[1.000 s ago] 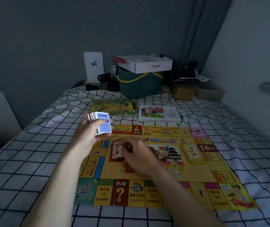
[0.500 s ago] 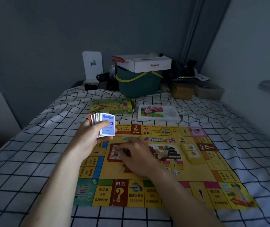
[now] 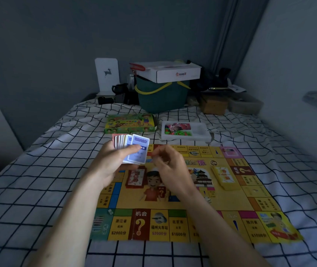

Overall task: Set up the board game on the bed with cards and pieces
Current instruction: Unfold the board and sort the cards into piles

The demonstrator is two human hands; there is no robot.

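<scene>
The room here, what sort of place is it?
Most likely a bedroom: the game board lies on a bed with a checked sheet, and a green bucket and boxes crowd the far end.

Pretty dim room: dark grey wall is seen behind the bed, which is covered in a white black-grid sheet. A grey curtain is hung by the paler right wall.
</scene>
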